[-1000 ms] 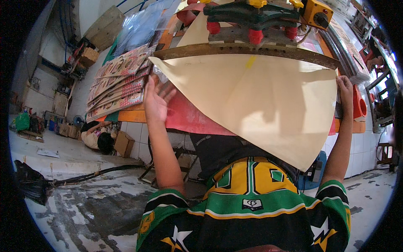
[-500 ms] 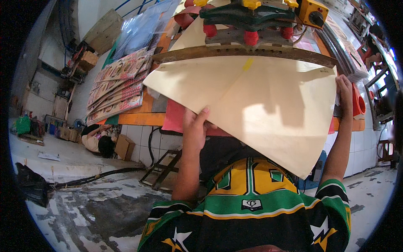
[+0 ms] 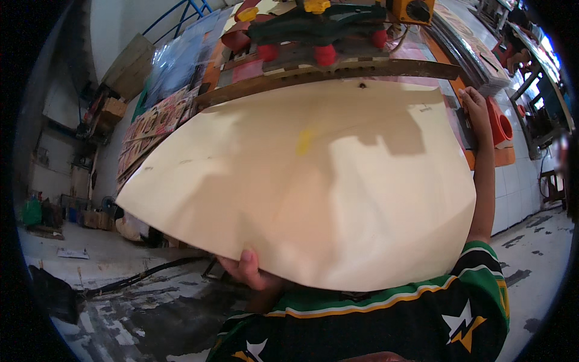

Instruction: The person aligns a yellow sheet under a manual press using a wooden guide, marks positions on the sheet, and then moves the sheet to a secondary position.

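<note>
A large cream-coloured sheet (image 3: 368,199) spans the view in front of me, with a yellow mark near its middle and a small dark spot at its far edge. My left hand (image 3: 247,270) grips its near left edge, thumb on top and fingers hidden underneath. The far edge lies close to a long metal bar (image 3: 338,70) of a dark green machine (image 3: 316,27) with red and yellow knobs. Beyond the sheet's right edge, my right hand (image 3: 476,108) is closed at the table's side, apart from the sheet; what its fingers hold cannot be made out.
Printed flat packages (image 3: 154,127) are stacked to the left, beside clear plastic sheets (image 3: 190,45). More stacked sheets (image 3: 473,54) lie at far right. An orange-red tube-shaped part (image 3: 499,127) sits near my right forearm. A yellow control box (image 3: 413,11) stands beside the machine.
The cream sheet has come toward me and left, out from under the metal bar. My left hand has moved nearer and left with it. The right hand stays at the table's right side.
</note>
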A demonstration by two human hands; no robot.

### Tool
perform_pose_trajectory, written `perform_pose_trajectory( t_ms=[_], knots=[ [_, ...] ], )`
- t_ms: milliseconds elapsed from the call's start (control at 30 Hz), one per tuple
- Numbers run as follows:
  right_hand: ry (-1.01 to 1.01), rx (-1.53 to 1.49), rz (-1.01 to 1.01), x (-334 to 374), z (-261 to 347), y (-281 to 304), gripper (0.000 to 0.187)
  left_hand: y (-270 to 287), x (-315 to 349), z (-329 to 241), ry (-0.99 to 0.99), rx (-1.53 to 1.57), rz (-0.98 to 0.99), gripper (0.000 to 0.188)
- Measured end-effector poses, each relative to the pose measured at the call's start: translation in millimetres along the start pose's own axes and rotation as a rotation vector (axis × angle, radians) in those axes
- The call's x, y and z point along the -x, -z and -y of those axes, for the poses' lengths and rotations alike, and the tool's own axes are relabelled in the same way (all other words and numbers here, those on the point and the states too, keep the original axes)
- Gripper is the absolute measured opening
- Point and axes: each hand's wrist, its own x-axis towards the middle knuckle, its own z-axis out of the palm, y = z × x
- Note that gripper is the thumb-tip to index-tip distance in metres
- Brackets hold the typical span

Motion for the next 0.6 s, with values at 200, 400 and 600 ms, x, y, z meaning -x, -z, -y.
perform_pose_trajectory(
  t_ms=[200,400,600],
  knots=[
    [-0.032,0.022,-0.009,7,16,-16,0.024,48,-13,20,-0.237,-0.092,0.029,0.042],
    [-0.003,0.045,0.004,1,1,-12,0.028,73,-23,31,-0.291,-0.043,-0.091,0.041],
    [-0.041,0.073,0.005,2,8,-11,0.028,86,-56,48,-0.26,-0.017,-0.16,0.04]
  ],
)
